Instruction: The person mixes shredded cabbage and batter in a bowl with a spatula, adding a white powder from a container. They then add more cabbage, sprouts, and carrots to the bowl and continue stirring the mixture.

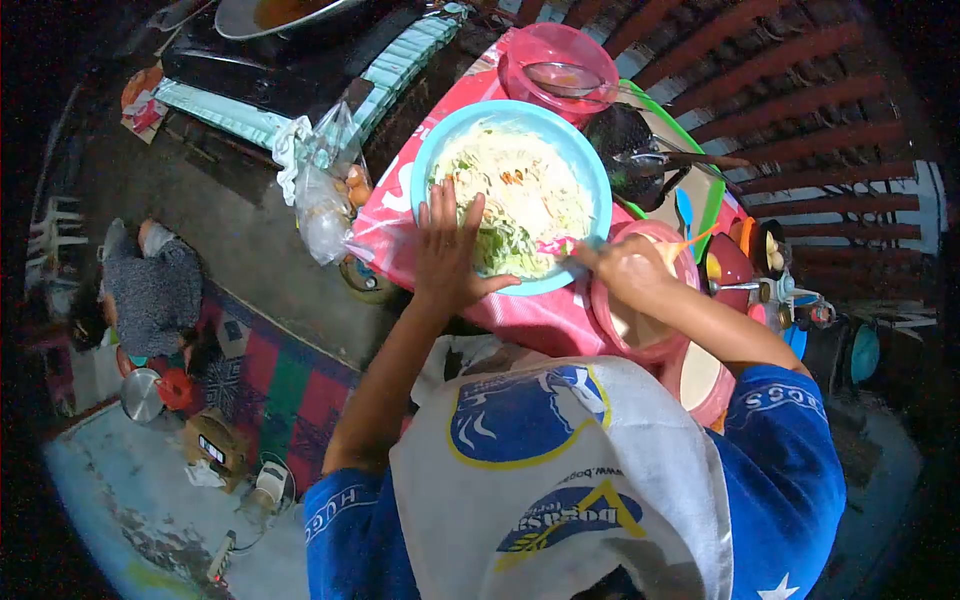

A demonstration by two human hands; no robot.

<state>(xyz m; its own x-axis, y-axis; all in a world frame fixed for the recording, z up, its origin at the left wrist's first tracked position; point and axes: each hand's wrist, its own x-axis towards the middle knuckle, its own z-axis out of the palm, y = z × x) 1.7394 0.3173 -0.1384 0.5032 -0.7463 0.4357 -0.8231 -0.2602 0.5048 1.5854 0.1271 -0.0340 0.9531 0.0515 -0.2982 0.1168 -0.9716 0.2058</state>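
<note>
A light blue basin (427,130) holds shredded cabbage (505,248) mixed with a pale, flour-like mass (515,160) and a few orange-brown bits on top. My left hand (447,250) lies with fingers spread over the basin's near left rim, touching it. At the near right rim, my right hand (635,272) is closed around a pink-handled utensil (557,246); its working end is hidden in the cabbage. Beneath my right forearm stands a pink tub (604,318) of beige batter. An orange-handled utensil (690,242) sticks out beside that hand.
A pink bowl with a strainer (565,75) stands behind the basin. Right of it, a green-edged tray (712,205) carries a dark pan (625,150). A bag of eggs (352,187) hangs at the table's left, near a stove (270,60). Another person (152,285) is at far left.
</note>
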